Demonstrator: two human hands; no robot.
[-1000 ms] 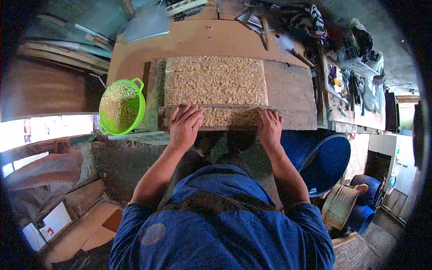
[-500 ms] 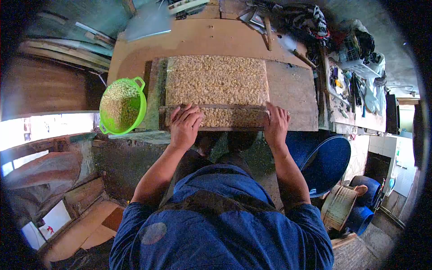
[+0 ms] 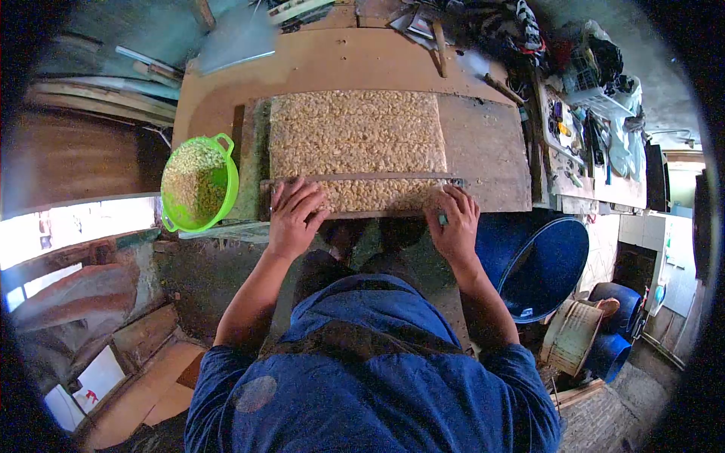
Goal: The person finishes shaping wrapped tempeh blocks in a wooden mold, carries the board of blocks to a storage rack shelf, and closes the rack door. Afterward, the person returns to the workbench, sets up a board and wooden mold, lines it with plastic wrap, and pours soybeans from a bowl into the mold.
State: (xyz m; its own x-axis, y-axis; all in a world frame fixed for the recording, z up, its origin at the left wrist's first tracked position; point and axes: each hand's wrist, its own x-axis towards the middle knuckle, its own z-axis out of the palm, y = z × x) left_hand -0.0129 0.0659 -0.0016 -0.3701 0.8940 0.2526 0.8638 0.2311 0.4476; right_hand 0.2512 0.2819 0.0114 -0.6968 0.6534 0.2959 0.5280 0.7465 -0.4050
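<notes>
The bean slab (image 3: 355,136), upper centre of the frame, looks flat and fairly heavy, likely crumbly; broad support beneath or even contact along its edges should suit it better than a corner pinch. The thin wooden strip (image 3: 362,176) beside its near edge looks stiff. The left hand (image 3: 293,223) and right hand (image 3: 455,223) have bent fingers at opposite ends of the front bean row (image 3: 377,195); whether they grip cannot be told. A worn board (image 3: 487,151) lies on the brown surface (image 3: 317,64), near a green bowl (image 3: 233,185) at left. A blue barrel (image 3: 555,264) is at right.
</notes>
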